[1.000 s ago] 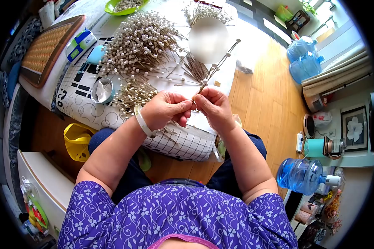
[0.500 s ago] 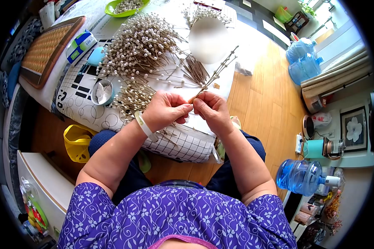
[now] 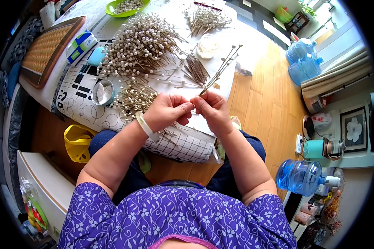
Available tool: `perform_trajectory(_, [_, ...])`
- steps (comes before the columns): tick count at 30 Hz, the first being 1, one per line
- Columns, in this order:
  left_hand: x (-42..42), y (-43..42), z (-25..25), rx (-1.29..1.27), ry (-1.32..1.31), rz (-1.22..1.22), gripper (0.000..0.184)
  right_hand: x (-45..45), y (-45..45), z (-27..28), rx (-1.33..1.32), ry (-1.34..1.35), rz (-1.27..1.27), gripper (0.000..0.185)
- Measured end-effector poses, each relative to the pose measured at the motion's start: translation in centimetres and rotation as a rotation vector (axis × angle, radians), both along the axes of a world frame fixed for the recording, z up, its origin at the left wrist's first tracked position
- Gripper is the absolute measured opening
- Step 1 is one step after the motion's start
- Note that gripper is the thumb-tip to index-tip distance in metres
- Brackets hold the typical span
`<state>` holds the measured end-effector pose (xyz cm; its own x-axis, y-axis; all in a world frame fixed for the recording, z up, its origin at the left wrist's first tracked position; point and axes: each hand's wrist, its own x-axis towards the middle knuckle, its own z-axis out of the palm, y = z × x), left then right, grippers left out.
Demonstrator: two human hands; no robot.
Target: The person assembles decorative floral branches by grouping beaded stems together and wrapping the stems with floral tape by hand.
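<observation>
My right hand point(image 3: 214, 111) is closed in a pinch round the lower end of a thin brown sprig point(image 3: 221, 70), which leans up and to the right. Fingertips of my left hand point(image 3: 168, 112) are pinched together against it; what they hold is too small to make out. Behind my left wrist lies a bunch of small pale buds on stems point(image 3: 133, 97). A large heap of white-headed stems point(image 3: 143, 41) rests farther back on the covered table point(image 3: 87, 108). Short brown sticks point(image 3: 196, 70) lie beyond my hands, beside a round whitish item point(image 3: 207, 46).
A small tub point(image 3: 103, 92), a tissue pack point(image 3: 81, 46) and a green bowl point(image 3: 126, 7) stand on the table. More stems point(image 3: 205, 20) lie at its far end. A yellow bag point(image 3: 78, 143) is below left, a blue water bottle point(image 3: 299, 176) at right.
The sprig in my right hand has turned and shifted slightly, its tip now farther right and lower than a second ago. Both hands remain close together. The blurred pale disc no longer covers the far table.
</observation>
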<state>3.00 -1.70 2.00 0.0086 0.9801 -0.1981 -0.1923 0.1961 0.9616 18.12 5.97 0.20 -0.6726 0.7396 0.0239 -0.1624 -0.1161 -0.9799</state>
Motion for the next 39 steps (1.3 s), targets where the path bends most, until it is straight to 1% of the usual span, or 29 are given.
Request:
perform_trajectory(2, [-0.4,0.1,0.2,-0.106,-0.150,-0.093,0.015,0.0,0.1,-0.1,-0.027,0.054,0.020,0.011])
perform_trajectory(6, [-0.8,0.0,0.1,-0.118,-0.128,-0.135,0.015,-0.2,-0.1,0.1,-0.041,0.060,0.025,0.011])
perform_trajectory(8, [-0.7,0.0,0.3,-0.120,-0.233,-0.086,0.015,-0.1,0.1,0.2,-0.079,0.024,0.018,0.010])
perform_trajectory(12, [-0.6,0.0,0.3,-0.121,-0.223,-0.062,0.015,0.1,0.3,0.1,-0.018,0.011,0.033,0.011])
perform_trajectory(14, [-0.5,-0.1,0.0,-0.111,-0.205,-0.027,0.013,0.1,0.3,0.1,0.158,-0.014,0.048,0.012])
perform_trajectory(18, [-0.3,0.1,-0.3,-0.078,-0.172,-0.046,0.013,0.1,0.4,0.0,0.115,0.001,0.064,0.012])
perform_trajectory(21, [-0.2,0.0,0.2,-0.113,-0.180,-0.077,0.015,0.1,0.5,0.2,0.080,0.013,0.064,0.012])
perform_trajectory(23, [-0.5,0.1,0.2,-0.110,-0.151,-0.089,0.015,0.1,0.8,0.6,0.006,0.003,0.106,0.011])
perform_trajectory(24, [-0.8,0.1,0.3,-0.091,-0.133,-0.131,0.014,0.0,0.7,0.2,0.001,0.012,0.100,0.012])
perform_trajectory(27, [-0.8,0.2,-0.1,-0.060,-0.151,-0.102,0.013,0.0,0.8,0.5,0.007,-0.031,0.076,0.011])
perform_trajectory(31, [-0.1,0.0,-0.7,-0.071,-0.165,-0.008,0.011,0.0,0.6,0.2,0.126,-0.041,0.036,0.011])
perform_trajectory(37, [0.6,0.4,-1.3,0.008,-0.210,-0.006,0.012,-0.1,0.7,0.3,0.203,-0.057,0.016,0.009])
perform_trajectory(39, [0.9,0.3,-1.2,0.000,-0.159,0.045,0.012,0.1,0.4,0.6,0.158,-0.036,0.013,0.009])
